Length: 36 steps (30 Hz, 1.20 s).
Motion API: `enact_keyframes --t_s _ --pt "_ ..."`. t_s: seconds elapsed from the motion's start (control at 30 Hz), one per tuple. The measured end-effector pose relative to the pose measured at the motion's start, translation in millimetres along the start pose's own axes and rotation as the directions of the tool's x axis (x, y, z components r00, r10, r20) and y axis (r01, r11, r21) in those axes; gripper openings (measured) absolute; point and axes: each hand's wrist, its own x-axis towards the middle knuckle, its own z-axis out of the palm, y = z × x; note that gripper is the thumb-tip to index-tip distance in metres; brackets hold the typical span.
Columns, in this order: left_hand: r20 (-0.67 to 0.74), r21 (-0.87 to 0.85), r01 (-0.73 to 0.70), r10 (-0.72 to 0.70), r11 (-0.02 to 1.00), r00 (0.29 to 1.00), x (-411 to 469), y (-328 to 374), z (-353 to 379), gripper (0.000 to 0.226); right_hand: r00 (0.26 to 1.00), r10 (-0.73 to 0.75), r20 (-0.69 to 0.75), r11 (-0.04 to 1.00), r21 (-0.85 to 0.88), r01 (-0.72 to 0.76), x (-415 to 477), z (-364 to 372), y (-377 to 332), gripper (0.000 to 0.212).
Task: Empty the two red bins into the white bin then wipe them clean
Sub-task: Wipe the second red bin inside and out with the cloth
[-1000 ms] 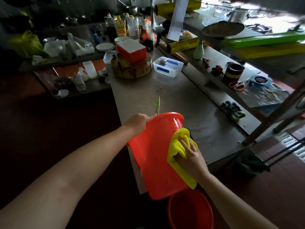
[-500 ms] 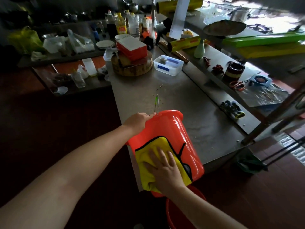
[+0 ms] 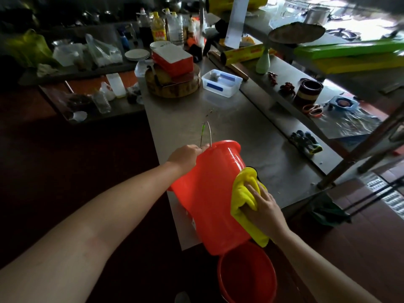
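Wiping the outer wall of a red bucket [image 3: 209, 193], tipped on its side across the near edge of the steel tabletop [image 3: 251, 136], mouth pointing away, base overhanging the floor. Left grip [image 3: 185, 155] curled over the rim beside the wire bail [image 3: 203, 130], steadying; right grip [image 3: 264, 206] flat, fingers straight, pressing a yellow cloth [image 3: 242, 193] against the bucket's right flank. Likely light and a little springy, being thin glossy plastic, so prone to roll or skid under a hard rub; best held at the stiff rolled rim, not by the loose bail. Looks slick, possibly damp, though hard to tell in this light. Directly below on the floor, a second red bucket [image 3: 247, 276], upright, mouth open. No white bin to be seen. Farther up the tabletop, well apart: a clear plastic box [image 3: 220, 83], a round chopping block [image 3: 172, 84] carrying a red-and-white container [image 3: 172, 60], and dark work gloves [image 3: 306, 142] on the raised ledge at the right.
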Motion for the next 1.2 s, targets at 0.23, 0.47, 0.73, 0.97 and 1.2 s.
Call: enact_keyframes --t_s 0.23,0.47,0.73,0.97,1.2 --pt "0.034 0.018 -0.003 0.002 1.0 0.999 8 8 -4 0.075 0.93 -0.312 0.193 0.834 -0.413 0.366 -25 33 -64 0.093" --pt "0.015 0.006 -0.024 0.024 1.0 1.0 5 7 -3 0.077 0.856 -0.404 0.322 0.747 -0.424 0.513 -29 48 -72 0.092" --pt "-0.026 -0.044 -0.039 0.038 0.998 0.999 -4 -4 2 0.078 0.984 -0.159 0.082 0.982 -0.091 0.167 -19 -4 -7 0.08" --pt "-0.004 -0.172 0.007 -0.008 0.985 1.0 -21 -29 -3 0.057 0.979 -0.192 0.074 0.97 -0.136 0.201 -26 3 -15 0.086" --pt "0.028 -0.283 0.08 -0.075 0.956 0.997 -27 -45 -5 0.037 0.795 -0.365 0.484 0.691 -0.431 0.58 -22 40 -99 0.091"
